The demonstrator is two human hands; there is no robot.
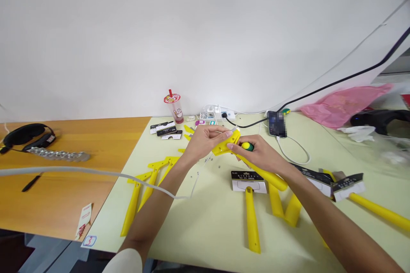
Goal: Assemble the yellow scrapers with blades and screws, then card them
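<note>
Both hands meet above the table around a yellow plastic scraper (270, 178), its handle slanting down to the right. My left hand (203, 140) pinches the wide head end between thumb and fingers. Small holes show in the head, and a pale edge, perhaps a blade, shows at its top. My right hand (261, 153) is wrapped around the scraper near the head. A screwdriver (247, 146) with a yellow and green handle is tucked in the same hand; its shaft is hidden. Below lies another yellow scraper (253, 226) with a black and white card (248, 182) on its head end.
Several yellow scraper bodies (132, 209) lie at left; more yellow handles (293, 211) and carded pieces (347, 187) lie at right. Small dark bits dot the middle. Behind are stacked cards (163, 129), a drink cup (175, 108), a power strip (218, 114) and a phone (276, 123).
</note>
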